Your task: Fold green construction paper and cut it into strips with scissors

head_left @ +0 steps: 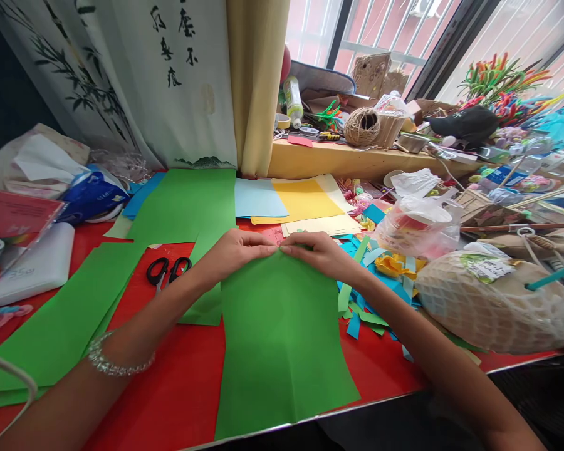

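A sheet of green paper (282,338) lies in front of me, with a faint crease down its middle and its near end at the table's edge. At its far edge my left hand (242,250) pinches the paper between thumb and fingers. Close beside it, fingertips almost touching, my right hand (313,249) pinches the same edge. Black-handled scissors (168,273) rest left of my left hand, their blades partly hidden by my forearm. More green sheets (183,207) lie beyond and left of my hands, some overlapping.
Blue and green paper scraps (364,313) are heaped right of the sheet. Yellow paper (305,199) lies farther back. A netted bundle (493,307) and a plastic bag (418,219) crowd the right. A white box (32,266) stands left on the red table (169,388).
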`<state>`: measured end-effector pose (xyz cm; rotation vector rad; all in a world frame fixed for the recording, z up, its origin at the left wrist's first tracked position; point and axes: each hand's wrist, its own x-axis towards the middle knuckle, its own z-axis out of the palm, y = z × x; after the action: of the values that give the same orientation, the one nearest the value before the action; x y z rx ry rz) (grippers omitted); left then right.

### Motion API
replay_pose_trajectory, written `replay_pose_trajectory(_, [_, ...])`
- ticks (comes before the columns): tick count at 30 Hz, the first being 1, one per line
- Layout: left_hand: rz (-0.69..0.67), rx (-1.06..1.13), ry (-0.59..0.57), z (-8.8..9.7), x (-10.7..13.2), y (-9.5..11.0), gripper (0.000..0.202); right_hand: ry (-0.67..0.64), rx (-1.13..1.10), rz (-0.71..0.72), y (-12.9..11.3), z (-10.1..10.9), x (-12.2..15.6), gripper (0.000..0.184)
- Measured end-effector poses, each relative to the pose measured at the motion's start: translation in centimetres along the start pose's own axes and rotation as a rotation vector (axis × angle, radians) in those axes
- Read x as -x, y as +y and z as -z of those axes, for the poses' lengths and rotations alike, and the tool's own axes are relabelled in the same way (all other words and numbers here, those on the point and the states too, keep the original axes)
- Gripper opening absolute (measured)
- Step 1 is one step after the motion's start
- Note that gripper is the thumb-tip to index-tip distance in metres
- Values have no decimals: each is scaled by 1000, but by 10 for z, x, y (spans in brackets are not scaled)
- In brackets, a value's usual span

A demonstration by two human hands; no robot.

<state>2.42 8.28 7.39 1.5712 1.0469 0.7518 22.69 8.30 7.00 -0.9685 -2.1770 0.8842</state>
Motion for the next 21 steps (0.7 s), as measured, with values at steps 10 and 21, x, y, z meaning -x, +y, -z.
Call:
replay_pose_trajectory(10, [-25,-80,-34,4,-1,-1,27,-72,-762,-567,2,-1,-3,18])
replay_pose_trajectory(21, [-139,-528,-62,-2,-9,-39,24,-233,-256,-355,32,-24,-6,23])
